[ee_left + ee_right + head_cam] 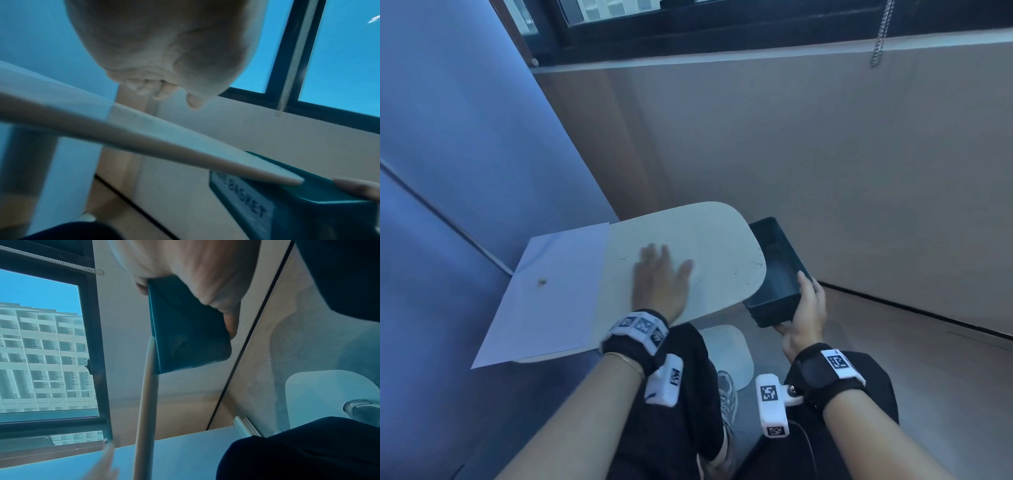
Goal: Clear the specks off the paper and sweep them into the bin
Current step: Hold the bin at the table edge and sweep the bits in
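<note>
1. Tabletop: smooth, pale, with rounded corners; a few dark specks lie scattered near its right edge.
2. Paper: a flat white sheet on the tabletop's left part, overhanging its left edge; one small brownish crumb sits on it.
3. Left hand: fingers straight and spread, palm flat on the bare tabletop just right of the paper, holding nothing; motion-blurred.
4. Bin: a dark, rigid, rectangular open box held against the tabletop's right edge, its rim just below the surface.
5. Right hand: grips the bin's near end, thumb over the rim, fingers beneath.
</note>
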